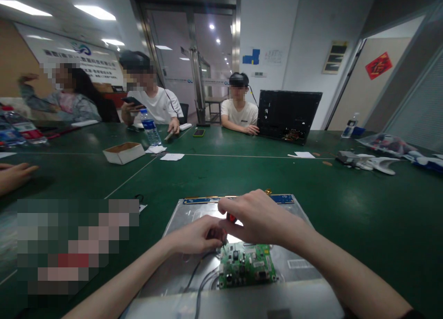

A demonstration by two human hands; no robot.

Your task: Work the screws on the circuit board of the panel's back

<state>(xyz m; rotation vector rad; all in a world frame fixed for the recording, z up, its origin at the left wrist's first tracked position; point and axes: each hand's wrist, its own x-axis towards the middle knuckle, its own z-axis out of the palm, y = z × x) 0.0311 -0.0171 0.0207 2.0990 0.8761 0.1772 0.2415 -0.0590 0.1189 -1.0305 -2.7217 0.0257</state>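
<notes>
A flat metal panel (297,259), seemingly the back of a display, lies before me with a green circuit board (246,266) on it. My right hand (258,215) is closed, from above, around what looks like a red-handled screwdriver (231,217); most of the tool is hidden by the fingers. My left hand (202,233) has its fingers curled together at the board's upper left corner, just below the right hand. What these fingers pinch, if anything, is hidden. Dark cables (200,280) run beside the board's left edge. A blue strip board (282,199) lines the panel's far edge.
Across the green table (214,176) stand a black display housing (289,116), an open cardboard box (123,153) and a water bottle (151,129). White and grey parts (368,161) lie at right. Two people sit opposite; another person's hand (15,176) rests at left.
</notes>
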